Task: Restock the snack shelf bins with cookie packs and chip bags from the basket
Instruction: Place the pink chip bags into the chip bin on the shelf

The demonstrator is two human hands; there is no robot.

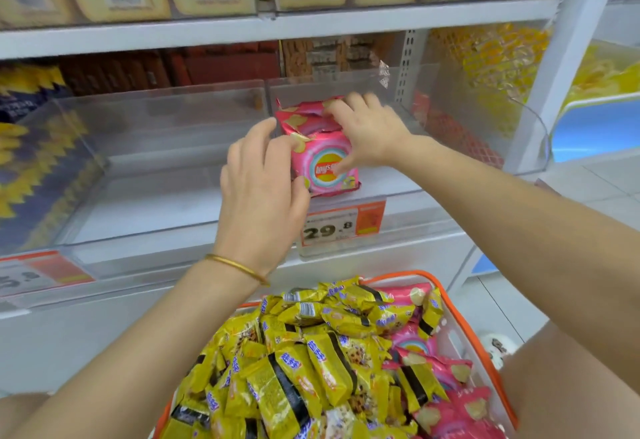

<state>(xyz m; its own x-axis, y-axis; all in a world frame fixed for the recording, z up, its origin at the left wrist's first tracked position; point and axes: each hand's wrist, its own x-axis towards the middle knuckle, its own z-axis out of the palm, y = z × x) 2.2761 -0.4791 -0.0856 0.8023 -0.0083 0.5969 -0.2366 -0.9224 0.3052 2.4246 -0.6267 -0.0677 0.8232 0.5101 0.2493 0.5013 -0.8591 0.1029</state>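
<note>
Grip clamped, left hand (259, 182) and right hand (370, 134) hold chip bags (317, 153) between them.

My left hand (260, 179) and right hand (371, 132) gripped pink chip bags (320, 156) in a clear bin (408, 180), full basket (410, 274) below
</note>
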